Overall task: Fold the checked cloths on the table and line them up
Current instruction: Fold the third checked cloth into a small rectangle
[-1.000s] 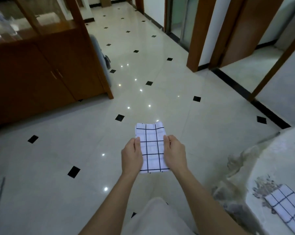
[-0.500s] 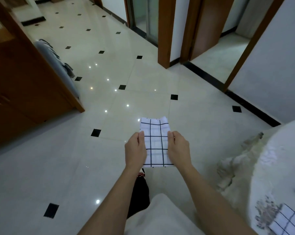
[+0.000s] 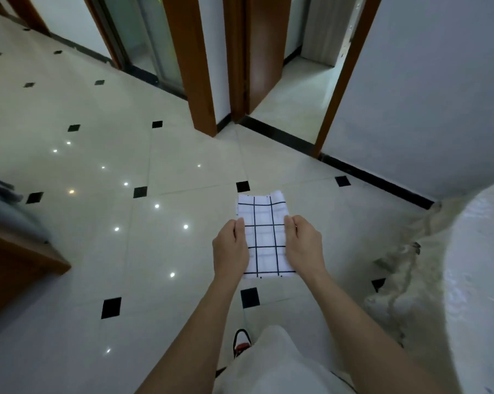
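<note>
The person is holding the folded cloth flat in the air over the floor, the left hand pinching one long edge and the right hand pinching the other, so each grip is closing on the cloth itself. Over the last second the hold is staying the same, but the view is swinging to the right: the cabinet is sliding off to the left edge and the table is rising larger at the right. The cloth is still well apart from the table, and the spot where it should go is lying outside the view now. This looks like folding being finished and the carry to the table beginning, with laying down and lining up still remaining.
</note>
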